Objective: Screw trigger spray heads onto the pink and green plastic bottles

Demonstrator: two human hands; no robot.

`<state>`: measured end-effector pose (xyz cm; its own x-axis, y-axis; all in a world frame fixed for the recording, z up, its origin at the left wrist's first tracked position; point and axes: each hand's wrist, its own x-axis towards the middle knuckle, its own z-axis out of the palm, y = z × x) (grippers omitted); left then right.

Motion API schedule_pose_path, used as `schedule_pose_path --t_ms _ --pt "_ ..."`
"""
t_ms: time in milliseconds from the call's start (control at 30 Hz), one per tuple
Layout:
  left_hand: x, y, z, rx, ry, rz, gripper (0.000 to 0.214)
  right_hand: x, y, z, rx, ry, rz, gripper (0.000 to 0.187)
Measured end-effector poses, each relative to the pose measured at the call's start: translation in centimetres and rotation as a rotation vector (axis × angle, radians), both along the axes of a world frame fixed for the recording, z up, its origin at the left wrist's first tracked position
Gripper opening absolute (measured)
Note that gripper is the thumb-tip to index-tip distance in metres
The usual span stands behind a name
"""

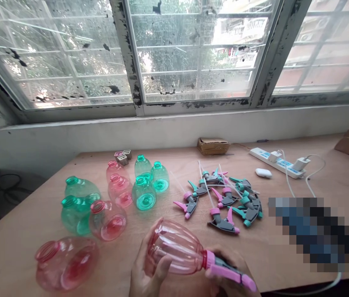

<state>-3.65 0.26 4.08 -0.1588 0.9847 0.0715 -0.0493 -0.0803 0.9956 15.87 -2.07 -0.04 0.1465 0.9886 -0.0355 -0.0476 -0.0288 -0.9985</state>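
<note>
A clear pink spray bottle [177, 247] lies tilted on its side in both hands, just above the table's near edge. My left hand [149, 264] wraps round its body near the base, thumb across the front. At the neck sits a pink and grey trigger sprayer [228, 272], with my right hand [228, 264] closed round it; part of that hand is hidden behind the sprayer. Whether the collar is fully threaded I cannot tell. Beyond the hands lies a pile of loose trigger sprayers [223, 222], pink-grey and green-grey, several with thin white tubes.
Several open pink bottles [66, 264] and green bottles [145, 194] stand on the left. At the back are a cardboard box [213, 146] and small blocks [122, 156]. A power strip [276, 163], white case [263, 173] and blurred dark object [312, 231] lie to the right.
</note>
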Motion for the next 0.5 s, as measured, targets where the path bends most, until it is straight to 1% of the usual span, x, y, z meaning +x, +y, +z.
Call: schedule_pose_path --t_ms 100,167,233,300,367,400,433,467,500 --pt "0.2 -0.3 0.1 0.047 0.004 0.004 0.064 0.2 0.3 -0.1 -0.057 0.066 0.130 0.038" --pt "0.2 -0.5 0.1 0.076 -0.005 -0.011 0.064 0.5 0.6 -0.3 -0.092 0.102 0.175 0.037" --pt "0.0 -0.6 -0.1 0.096 -0.004 -0.044 0.064 1.0 0.8 -0.4 -0.120 0.132 0.160 0.036" --pt "-0.1 -0.7 -0.5 0.094 -0.014 -0.127 0.067 2.0 0.8 0.2 -0.113 0.151 0.111 0.037" --pt "-0.2 -0.7 -0.9 0.080 -0.013 -0.235 0.072 3.6 0.5 2.0 -0.050 0.119 0.003 0.034" --pt "-0.2 -0.7 -1.1 0.078 0.004 -0.274 0.075 4.6 0.5 3.5 -0.012 0.079 -0.072 0.032" --pt "-0.2 -0.7 -1.2 0.083 0.030 -0.299 0.076 5.8 0.6 5.3 0.023 0.000 -0.160 0.031" --pt "-0.2 -0.7 -1.3 0.092 0.060 -0.311 0.077 7.1 0.9 7.4 0.060 -0.131 -0.270 0.037" --pt "-0.1 -0.7 -1.4 0.103 0.085 -0.316 0.075 8.5 1.5 9.6 0.100 -0.279 -0.393 0.037"
